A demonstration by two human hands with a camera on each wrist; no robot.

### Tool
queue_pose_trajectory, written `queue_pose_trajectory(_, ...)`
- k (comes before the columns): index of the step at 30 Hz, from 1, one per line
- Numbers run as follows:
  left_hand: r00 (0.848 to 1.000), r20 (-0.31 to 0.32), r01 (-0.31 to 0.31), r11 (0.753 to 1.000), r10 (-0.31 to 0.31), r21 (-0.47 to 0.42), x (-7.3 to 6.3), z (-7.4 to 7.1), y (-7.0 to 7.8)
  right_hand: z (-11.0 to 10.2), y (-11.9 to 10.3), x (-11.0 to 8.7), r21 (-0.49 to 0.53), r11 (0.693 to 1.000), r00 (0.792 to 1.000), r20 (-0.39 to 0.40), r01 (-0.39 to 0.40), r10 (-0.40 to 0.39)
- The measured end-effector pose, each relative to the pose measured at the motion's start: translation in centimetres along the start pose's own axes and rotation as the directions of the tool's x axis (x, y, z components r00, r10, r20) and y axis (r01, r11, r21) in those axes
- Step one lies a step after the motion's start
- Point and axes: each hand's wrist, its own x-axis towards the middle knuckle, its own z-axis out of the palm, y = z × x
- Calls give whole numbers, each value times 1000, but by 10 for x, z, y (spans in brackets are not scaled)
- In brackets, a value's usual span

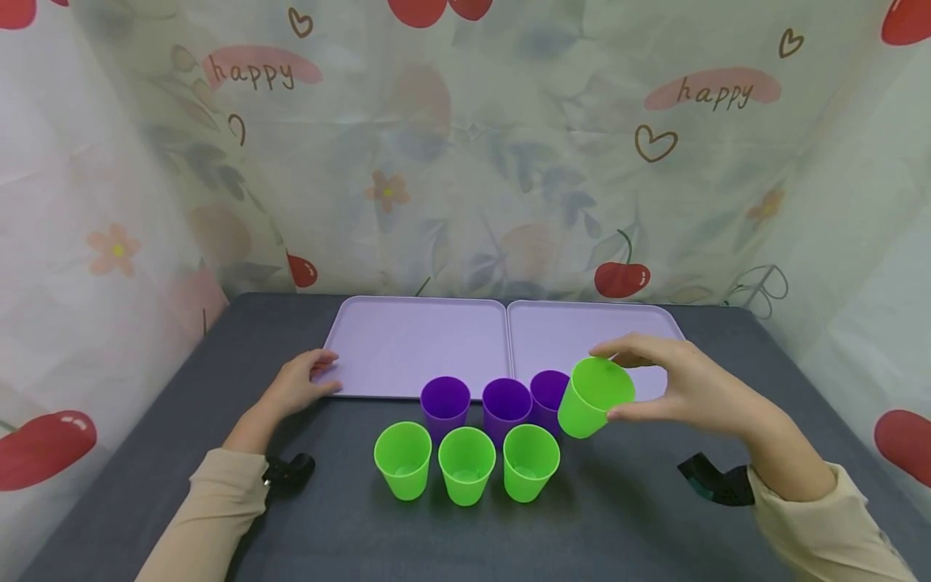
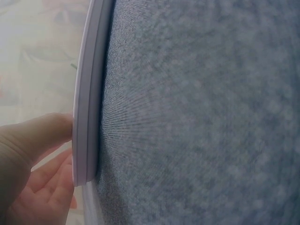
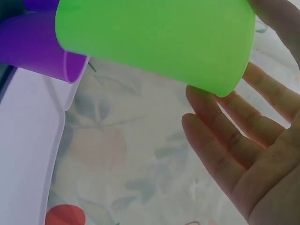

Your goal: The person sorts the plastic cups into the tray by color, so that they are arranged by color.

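Note:
My right hand point(image 1: 691, 380) grips a green cup point(image 1: 592, 396) near its rim, thumb on one side and fingers on the other. The cup is tilted, and in the right wrist view its green wall point(image 3: 154, 42) fills the top. My left hand point(image 1: 294, 384) lies at the near left corner of the left lilac tray point(image 1: 414, 347), its thumb point(image 2: 51, 126) right at the tray's rim. Three green cups stand mouth up in a front row: left point(image 1: 403, 461), middle point(image 1: 466, 465) and right point(image 1: 532, 462). Purple cups point(image 1: 445, 404) stand behind them, close to the trays.
A second lilac tray point(image 1: 560, 331) lies against the first on the right. Both lie at the back of a dark grey table point(image 1: 349, 533). Patterned cloth point(image 1: 473, 162) hangs behind and at both sides. A thin wire loop point(image 1: 764, 291) shows at the back right.

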Motion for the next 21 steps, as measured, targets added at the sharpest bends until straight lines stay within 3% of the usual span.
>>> queue_pose_trajectory(8,1000,3,-1,1000,1,1,0,0,0,-8,3,17,-42,998,998,-37,49,-51)
queue_pose_trajectory(21,1000,3,0,1000,0,11,1,0,0,-5,5,52,-13,1000,999,21,-28,29)
